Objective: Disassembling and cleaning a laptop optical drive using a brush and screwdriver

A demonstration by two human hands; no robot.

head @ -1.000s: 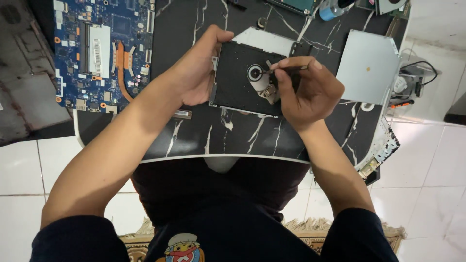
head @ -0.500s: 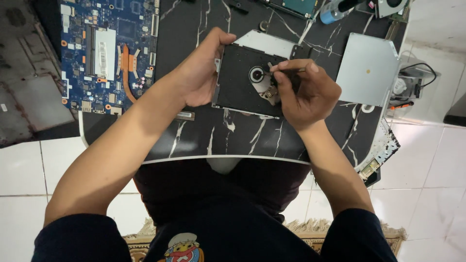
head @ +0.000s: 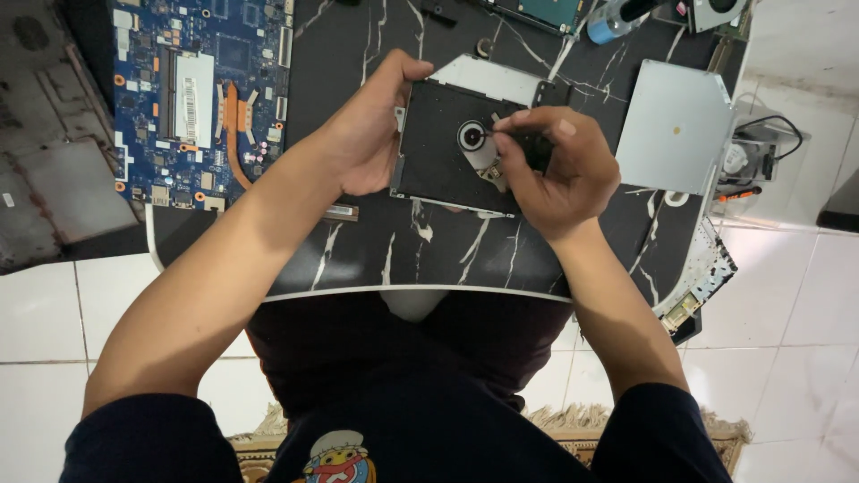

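Centrally on the dark marbled table [head: 358, 250], the left hand [head: 367, 134] clamps the left edge of an opened optical drive [head: 438, 152], fingers curled over it, seemingly to stop it sliding while the right hand [head: 564, 170], pinched shut around a thin tool [head: 497, 131], brings the tip to the round hub [head: 472, 136]. Around it: blue circuit board [head: 201, 89] well to the left, silver cover plate [head: 676, 125] to the right, small orange-handled screwdriver [head: 738, 191] beyond; nothing blocks either hand, though the right fingers hide part of the drive.
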